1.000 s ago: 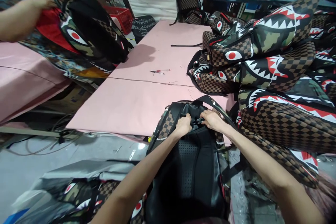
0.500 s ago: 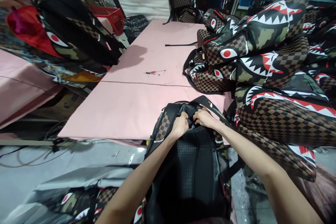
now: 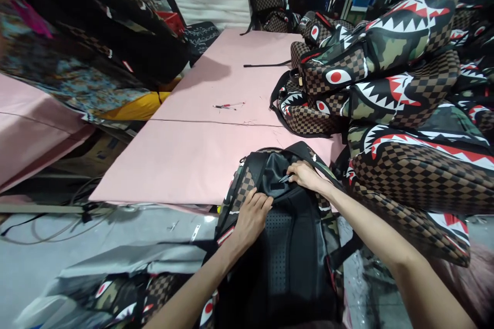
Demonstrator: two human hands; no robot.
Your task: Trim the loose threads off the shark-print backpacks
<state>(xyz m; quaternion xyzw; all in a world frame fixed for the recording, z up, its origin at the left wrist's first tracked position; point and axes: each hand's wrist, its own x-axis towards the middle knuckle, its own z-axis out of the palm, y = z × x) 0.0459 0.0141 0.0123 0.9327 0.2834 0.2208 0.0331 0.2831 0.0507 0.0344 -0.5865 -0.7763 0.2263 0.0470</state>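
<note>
At the top of a black-backed backpack [image 3: 278,252], the right hand [image 3: 304,174] has its fingertips closed on a small grey pointed tool [image 3: 284,179]. The left hand [image 3: 251,212] lies with bent fingers on the backpack's upper left part; whether it grips there cannot be told. The backpack stands upright before the person, at the near edge of a pink table [image 3: 173,164]. Beyond it a red-and-dark implement [image 3: 228,106] lies on the tabletop, and to the right rises a pile of shark-mouth bags [image 3: 409,92]

Left grip [image 3: 252,214] on the black backpack [image 3: 278,247]
</note>
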